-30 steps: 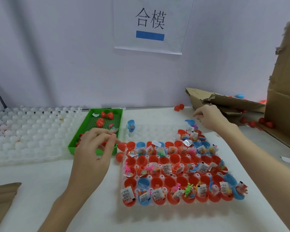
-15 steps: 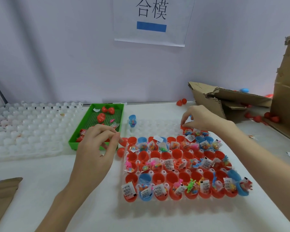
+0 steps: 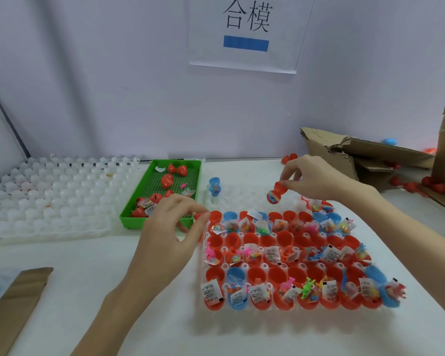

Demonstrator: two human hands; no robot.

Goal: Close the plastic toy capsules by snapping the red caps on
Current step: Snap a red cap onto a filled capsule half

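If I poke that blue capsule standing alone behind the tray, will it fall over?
Probably. The blue capsule stands upright on a narrow base atop a bumpy white tray, so it looks tippy. Being small hollow plastic, it is likely light. Its rounded shape suggests it might roll.

Left hand: forearm enters from the near edge, palm down, fingers curled, thumb and forefinger pinching a small red piece. Right hand: forearm enters from the right edge, raised above the table toward its far side, fingertips pinching a red capsule hanging below them.
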